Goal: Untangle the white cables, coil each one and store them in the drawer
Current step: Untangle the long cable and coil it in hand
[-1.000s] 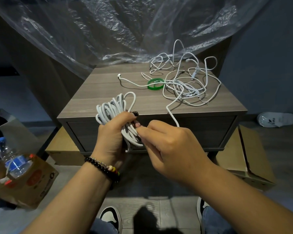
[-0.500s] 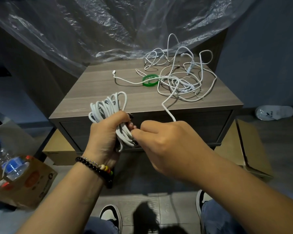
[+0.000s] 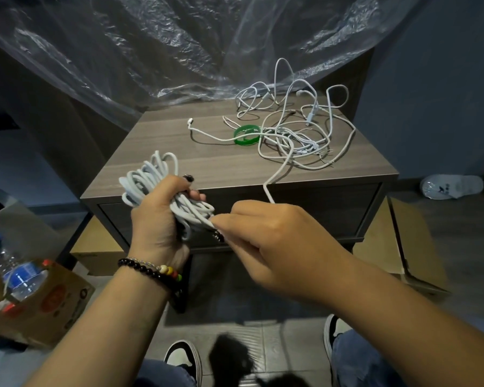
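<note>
Left hand (image 3: pixel 158 219) clamped around a bundle of white cable loops (image 3: pixel 151 180), held in front of the closed drawer (image 3: pixel 319 210) of the grey cabinet (image 3: pixel 179 163). Right hand (image 3: pixel 266 241) just beside it, fingertips pinched on the strand where it leaves the bundle. Free run of the same cable (image 3: pixel 277 174) climbs from behind the right hand over the cabinet edge into the tangle of white cables (image 3: pixel 294 129) on top.

Handling, judged: light, soft, limp; loops likely to spring open if grip slackens. Smooth jacket, probably slippery under a loose pinch. Plug ends and thin wires in the tangle probably delicate; no sharp tugs. Best hold: whole fist across the middle of the bundle, pinch close to the bundle for feeding slack.

Tangle well apart from both hands, toward the back right of the top, touching a green ring (image 3: pixel 246 135). One plug end (image 3: pixel 190 121) lies clear to its left.
</note>
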Tool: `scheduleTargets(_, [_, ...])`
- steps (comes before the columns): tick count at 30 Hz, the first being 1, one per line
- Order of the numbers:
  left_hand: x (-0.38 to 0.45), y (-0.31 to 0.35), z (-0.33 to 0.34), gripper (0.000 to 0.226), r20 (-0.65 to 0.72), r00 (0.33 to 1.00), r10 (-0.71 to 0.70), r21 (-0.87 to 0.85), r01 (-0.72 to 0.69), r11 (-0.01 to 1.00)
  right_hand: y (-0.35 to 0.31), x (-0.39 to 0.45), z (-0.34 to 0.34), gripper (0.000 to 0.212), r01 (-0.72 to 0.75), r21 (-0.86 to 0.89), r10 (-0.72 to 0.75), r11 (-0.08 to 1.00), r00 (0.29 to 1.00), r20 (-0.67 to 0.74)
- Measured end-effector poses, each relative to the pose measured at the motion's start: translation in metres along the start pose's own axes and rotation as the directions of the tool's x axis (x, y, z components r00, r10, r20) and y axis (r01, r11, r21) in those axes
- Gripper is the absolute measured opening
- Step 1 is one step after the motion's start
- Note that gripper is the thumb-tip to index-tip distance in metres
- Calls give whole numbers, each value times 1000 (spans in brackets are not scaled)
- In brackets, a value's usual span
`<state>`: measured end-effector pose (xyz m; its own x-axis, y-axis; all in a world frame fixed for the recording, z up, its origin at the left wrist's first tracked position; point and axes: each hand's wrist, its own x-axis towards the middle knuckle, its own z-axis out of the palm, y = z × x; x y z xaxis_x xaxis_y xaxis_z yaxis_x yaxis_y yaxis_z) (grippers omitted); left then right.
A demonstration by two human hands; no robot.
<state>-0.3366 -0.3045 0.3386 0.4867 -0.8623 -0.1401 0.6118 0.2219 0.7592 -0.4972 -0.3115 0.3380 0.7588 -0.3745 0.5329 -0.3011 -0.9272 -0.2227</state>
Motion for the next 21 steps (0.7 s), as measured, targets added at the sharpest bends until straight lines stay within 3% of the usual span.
scheduleTargets(3, [9,16,-8,25,-14,1000,15,-166,-17,986,5,0,-1,20,-12,179,12,984,1000,1])
scheduleTargets(6, [11,30,-16,39,-12,999,52,-217,-53,975,13,-2,-3,24,-82,306,59,948,995,83])
scheduleTargets(8, [9,35,-20,37,66,997,49,-257,-31,966,21,-2,-3,24,-176,348,136,921,981,137])
scheduleTargets(10, [7,35,-24,20,220,975,12,-270,49,962,29,-3,-3,21,-232,329,200,915,971,127])
scheduleTargets(13, [3,30,-26,23,381,922,-68,-164,139,977,38,-2,-1,14,-269,251,267,930,963,44])
scheduleTargets(15, [1,27,-24,29,366,923,-117,-84,158,984,42,-1,2,13,-283,230,298,931,954,-34])
scheduleTargets(18, [-4,20,-17,10,304,937,-172,27,172,985,45,1,6,13,-280,221,312,934,942,-126])
scheduleTargets(21, [-9,14,-12,11,291,936,-200,113,174,978,46,2,5,15,-254,195,293,947,934,-205])
